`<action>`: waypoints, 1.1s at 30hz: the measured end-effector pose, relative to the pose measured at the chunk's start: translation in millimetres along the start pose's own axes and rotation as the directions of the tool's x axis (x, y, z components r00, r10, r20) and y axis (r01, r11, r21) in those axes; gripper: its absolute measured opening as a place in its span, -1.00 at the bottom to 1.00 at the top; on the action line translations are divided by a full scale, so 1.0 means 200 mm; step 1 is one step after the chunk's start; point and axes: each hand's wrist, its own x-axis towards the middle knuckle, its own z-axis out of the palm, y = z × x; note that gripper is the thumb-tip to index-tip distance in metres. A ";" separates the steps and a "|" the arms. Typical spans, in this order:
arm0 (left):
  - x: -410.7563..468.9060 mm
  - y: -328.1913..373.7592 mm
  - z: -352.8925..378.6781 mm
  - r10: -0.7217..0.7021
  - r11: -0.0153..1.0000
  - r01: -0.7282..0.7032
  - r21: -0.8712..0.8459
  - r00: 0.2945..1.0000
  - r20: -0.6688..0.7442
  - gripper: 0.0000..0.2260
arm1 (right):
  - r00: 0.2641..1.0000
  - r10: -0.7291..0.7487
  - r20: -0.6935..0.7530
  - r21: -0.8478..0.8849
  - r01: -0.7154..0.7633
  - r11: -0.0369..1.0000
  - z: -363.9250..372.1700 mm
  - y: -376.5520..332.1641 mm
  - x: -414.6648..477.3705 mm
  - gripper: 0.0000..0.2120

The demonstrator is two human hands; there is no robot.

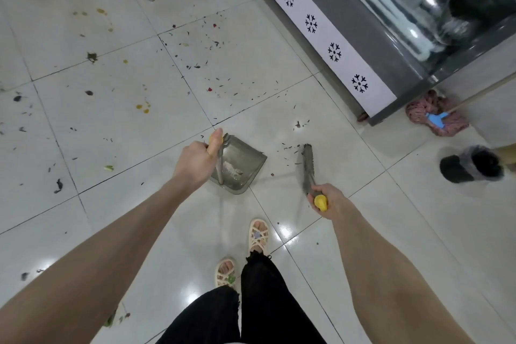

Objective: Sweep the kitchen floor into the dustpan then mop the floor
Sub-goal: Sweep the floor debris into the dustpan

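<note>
Both hands grip handles: left hand holds dustpan, right hand holds broom.

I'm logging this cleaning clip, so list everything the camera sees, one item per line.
dustpan: one, grey, centre of the floor, some dust inside
broom: one, grey bristles, yellow handle end, right of dustpan
mop: one, pink strands, blue clamp, beside the cabinet, right
cabinet: one, grey with white snowflake strip, upper right
debris: many bits, dark, green, red, left and centre
stains: several, yellow, left
fuzzy shoe: one, black, right edge
sandals: two, cream, bottom centre
left hand: one, grips dustpan handle
right hand: one, grips broom handle
</note>
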 end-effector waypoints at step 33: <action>0.52 0.45 -0.04 -0.007 0.999 0.004 -0.048 0.998 -0.068 -0.33 | 0.991 -0.066 0.120 -0.211 0.090 0.973 0.20 -0.89 0.13 -0.86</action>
